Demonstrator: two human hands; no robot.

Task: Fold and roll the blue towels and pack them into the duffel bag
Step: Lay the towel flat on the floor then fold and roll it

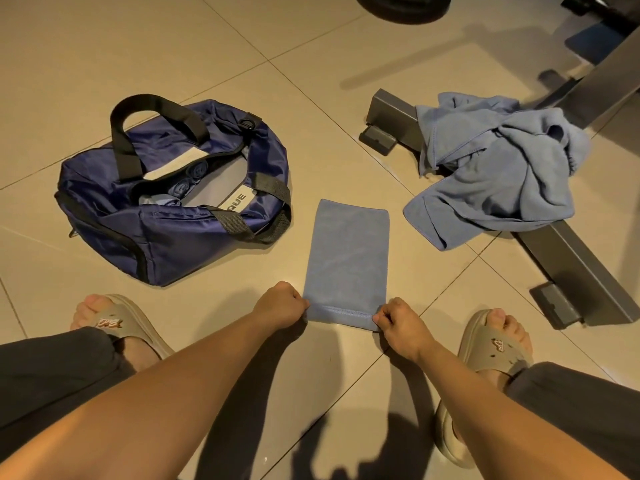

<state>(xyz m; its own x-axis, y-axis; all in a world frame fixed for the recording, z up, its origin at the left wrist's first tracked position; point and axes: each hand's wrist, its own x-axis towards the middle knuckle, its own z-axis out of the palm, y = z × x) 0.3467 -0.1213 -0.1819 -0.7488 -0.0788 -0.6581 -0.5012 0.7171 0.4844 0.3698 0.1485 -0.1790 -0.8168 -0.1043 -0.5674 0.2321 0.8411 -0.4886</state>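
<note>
My left hand (280, 304) and right hand (398, 318) each pinch a near corner of the folded towel (347, 258) lying right of the bag (166, 188) (open), and uneven rolling could skew it.

A beige glossy tiled floor (104, 46) is spreading under everything. Two tan rubber slide sandals are resting on it, the left sandal (128, 323) and the right sandal (491, 344) well apart. A grey square-tube metal frame (581, 271) is lying at the right, and a black rounded object (401, 5) is showing at the top edge.
</note>
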